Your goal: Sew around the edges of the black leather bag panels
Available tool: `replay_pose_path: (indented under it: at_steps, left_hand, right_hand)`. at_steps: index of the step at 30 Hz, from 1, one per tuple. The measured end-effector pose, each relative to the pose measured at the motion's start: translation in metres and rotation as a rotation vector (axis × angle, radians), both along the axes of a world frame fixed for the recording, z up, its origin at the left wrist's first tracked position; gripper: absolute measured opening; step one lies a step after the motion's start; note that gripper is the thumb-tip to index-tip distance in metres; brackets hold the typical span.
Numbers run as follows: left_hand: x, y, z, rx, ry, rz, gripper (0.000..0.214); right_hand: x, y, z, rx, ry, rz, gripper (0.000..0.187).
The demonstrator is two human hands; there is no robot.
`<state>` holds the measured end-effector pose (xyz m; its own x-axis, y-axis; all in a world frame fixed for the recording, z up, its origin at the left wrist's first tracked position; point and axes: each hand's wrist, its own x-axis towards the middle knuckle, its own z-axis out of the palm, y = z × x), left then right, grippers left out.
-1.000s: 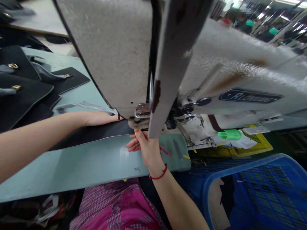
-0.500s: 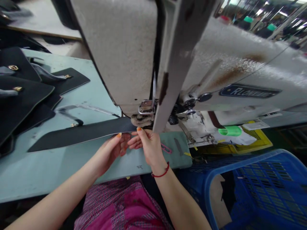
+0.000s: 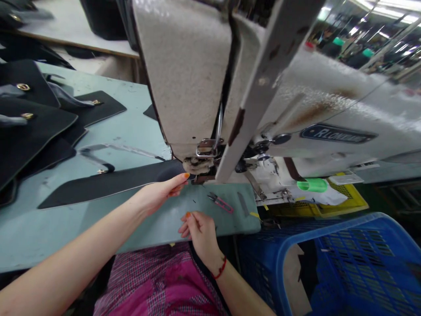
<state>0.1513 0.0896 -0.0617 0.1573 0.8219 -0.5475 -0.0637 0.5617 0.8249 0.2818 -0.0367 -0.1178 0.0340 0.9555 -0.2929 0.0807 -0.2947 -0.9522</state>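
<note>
A long black leather-like panel (image 3: 108, 186) lies on the pale green table, its right end beneath the foot of a sewing machine (image 3: 194, 79). Thumb on top, my left hand (image 3: 166, 188) pinches the panel's near edge just left of the foot. My right hand (image 3: 200, 230) is away from the panel, over the table's front edge. Its thumb presses against curled fingers; whatever they may hold is too small to make out. Between that hand and the machine lie thread snips (image 3: 221, 202) with a pink handle. The panel's end under the foot is hidden.
Black pieces with gold-coloured fittings (image 3: 33, 127) are piled on the left of the table. A blue plastic basket (image 3: 286, 245) stands at the lower right, holding pale and black scraps. Behind it sits a yellow crate (image 3: 351, 206). A grey strap (image 3: 92, 151) lies behind the panel.
My right hand has left the panel's edge and come down toward my lap. My left hand has moved right, to the edge beside the foot. The snips are now fully uncovered.
</note>
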Motion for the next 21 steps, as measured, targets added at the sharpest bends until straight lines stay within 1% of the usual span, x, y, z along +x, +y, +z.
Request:
replay_pose_path:
  at_steps: [2, 4, 11, 15, 18, 21]
  left_hand:
    - [0.001, 0.001, 0.001, -0.023, -0.046, -0.005, 0.042]
    - [0.002, 0.003, 0.001, -0.031, -0.081, 0.012, 0.041]
    - [0.003, 0.009, 0.002, -0.005, -0.138, 0.027, 0.038]
    - [0.007, 0.008, 0.002, 0.012, -0.104, 0.074, 0.037]
    - [0.010, 0.005, -0.001, 0.042, -0.091, 0.109, 0.037]
    - [0.014, 0.001, -0.006, 0.086, -0.121, 0.154, 0.039]
  right_hand:
    - [0.002, -0.009, -0.014, 0.038, -0.098, 0.060, 0.036]
    - [0.003, -0.012, -0.020, 0.086, -0.171, 0.107, 0.031]
    - [0.004, -0.006, -0.018, 0.122, -0.240, 0.138, 0.030]
    - [0.005, -0.008, -0.020, 0.122, -0.246, 0.143, 0.030]
    - [0.006, -0.009, -0.019, 0.126, -0.242, 0.140, 0.030]
    - [0.007, -0.008, -0.018, 0.137, -0.232, 0.146, 0.030]
